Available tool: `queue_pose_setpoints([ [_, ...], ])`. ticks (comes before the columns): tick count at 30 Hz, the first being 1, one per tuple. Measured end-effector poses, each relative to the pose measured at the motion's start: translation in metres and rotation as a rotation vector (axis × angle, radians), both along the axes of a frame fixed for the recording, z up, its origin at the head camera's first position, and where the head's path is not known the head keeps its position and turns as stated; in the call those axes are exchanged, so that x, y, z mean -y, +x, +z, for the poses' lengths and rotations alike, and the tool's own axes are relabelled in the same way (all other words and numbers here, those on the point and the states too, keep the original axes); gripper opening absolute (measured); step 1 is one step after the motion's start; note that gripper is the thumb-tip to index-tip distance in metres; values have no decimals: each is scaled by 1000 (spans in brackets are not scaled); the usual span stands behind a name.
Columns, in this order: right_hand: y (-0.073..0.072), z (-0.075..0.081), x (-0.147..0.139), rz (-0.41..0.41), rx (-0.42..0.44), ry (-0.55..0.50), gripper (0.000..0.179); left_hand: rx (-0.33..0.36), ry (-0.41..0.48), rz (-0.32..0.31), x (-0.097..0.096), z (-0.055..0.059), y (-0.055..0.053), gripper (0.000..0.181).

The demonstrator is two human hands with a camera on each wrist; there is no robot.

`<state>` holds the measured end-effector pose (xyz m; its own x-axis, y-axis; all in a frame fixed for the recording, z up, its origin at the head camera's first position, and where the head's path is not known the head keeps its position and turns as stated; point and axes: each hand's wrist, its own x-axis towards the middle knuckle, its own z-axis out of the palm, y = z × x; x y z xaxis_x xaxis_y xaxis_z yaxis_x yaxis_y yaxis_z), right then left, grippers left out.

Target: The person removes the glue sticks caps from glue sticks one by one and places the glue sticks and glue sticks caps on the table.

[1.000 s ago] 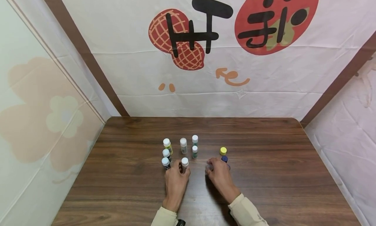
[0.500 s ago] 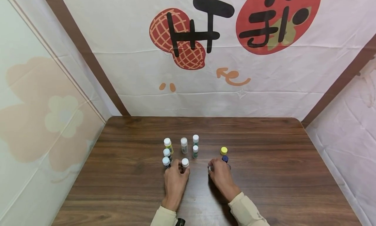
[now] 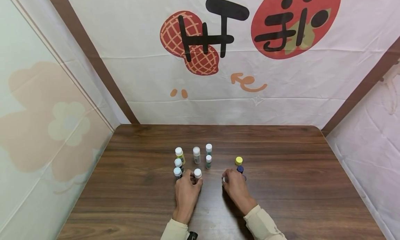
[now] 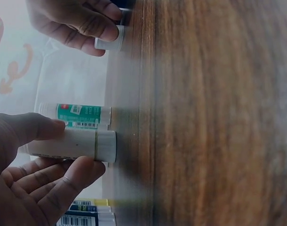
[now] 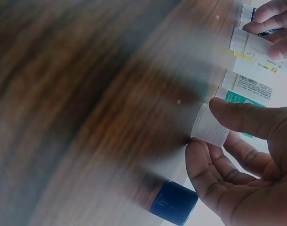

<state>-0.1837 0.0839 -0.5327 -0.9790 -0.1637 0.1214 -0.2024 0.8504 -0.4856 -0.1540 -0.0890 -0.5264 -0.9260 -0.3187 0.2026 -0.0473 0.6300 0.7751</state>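
My left hand (image 3: 186,193) grips a white glue stick (image 4: 70,143) between thumb and fingers, and it stands upright on the table. My right hand (image 3: 236,188) pinches a whitish ridged cap (image 5: 211,126) between thumb and fingertips, low at the tabletop. Close by that hand lies a dark blue cap (image 5: 174,203); part of another dark item beside it is hidden by the hand. A yellow cap (image 3: 239,160) lies farther back. Two green-labelled glue sticks (image 3: 208,162) stand between the hands, toward the back.
Left of the held stick, a yellow-labelled glue stick (image 3: 179,155) and two dark-labelled glue sticks (image 3: 177,172) form a column. Another white glue stick (image 3: 196,155) stands behind the left hand. A printed cloth (image 3: 225,111) hangs behind the wooden table (image 3: 281,153).
My right hand has shifted very slightly to the right with its fingers at the cap. The left hand stays on the glue stick, and the other sticks stand as before.
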Motion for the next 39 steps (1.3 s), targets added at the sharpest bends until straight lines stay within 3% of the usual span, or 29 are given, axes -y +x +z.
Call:
queue_pose_setpoints([
  [17, 3, -2, -1, 6, -41, -47, 21, -17, -8, 8, 0, -2, -2, 20],
  [24, 5, 1, 1, -12, -31, -66, 27, -15, -24, 9, 0, -3, -3, 21],
  [31, 4, 9, 4, -42, -73, -86, 38, -25, -24, 17, 0, -3, -3, 21],
  [39, -6, 20, 15, -94, -10, -158, 39, -30, -26, 12, 1, -2, -2, 20],
])
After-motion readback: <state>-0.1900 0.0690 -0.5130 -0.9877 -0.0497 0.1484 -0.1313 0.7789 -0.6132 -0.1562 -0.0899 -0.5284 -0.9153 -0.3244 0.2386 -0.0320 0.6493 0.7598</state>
